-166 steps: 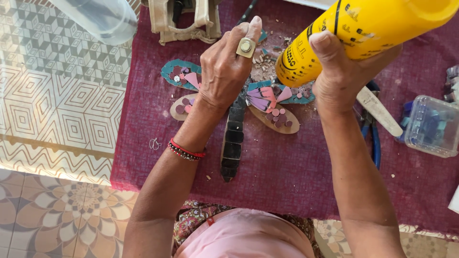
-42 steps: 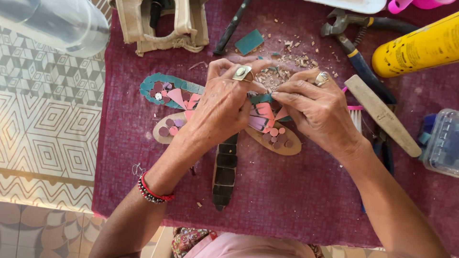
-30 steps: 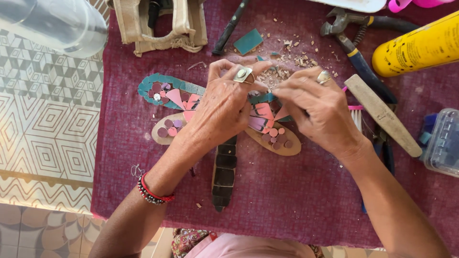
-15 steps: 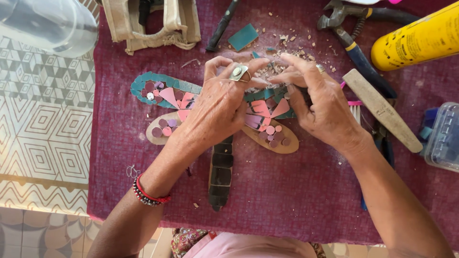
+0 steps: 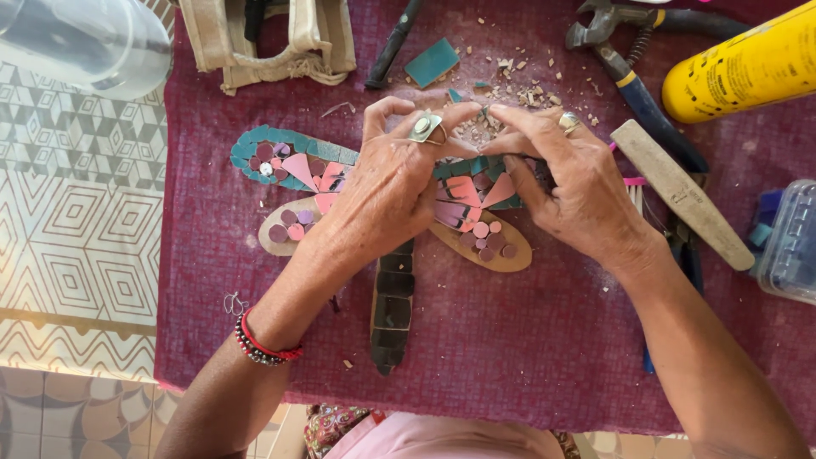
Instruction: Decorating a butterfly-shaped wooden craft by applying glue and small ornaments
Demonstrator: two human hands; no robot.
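Two hands (image 5: 387, 191), one dragonfly mosaic (image 5: 293, 174)

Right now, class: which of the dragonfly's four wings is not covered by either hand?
The upper wing at picture-left, teal-edged with pink and purple pieces. The left hand overlaps the lower one beside it; the right hand covers part of the opposite pair.

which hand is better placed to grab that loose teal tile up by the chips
Probably the right. The teal tile lies above the dragonfly mosaic, nearer the left hand, but that palm rests on the mosaic's middle, steadying it. The right hand only has fingertips at the wing's upper edge.
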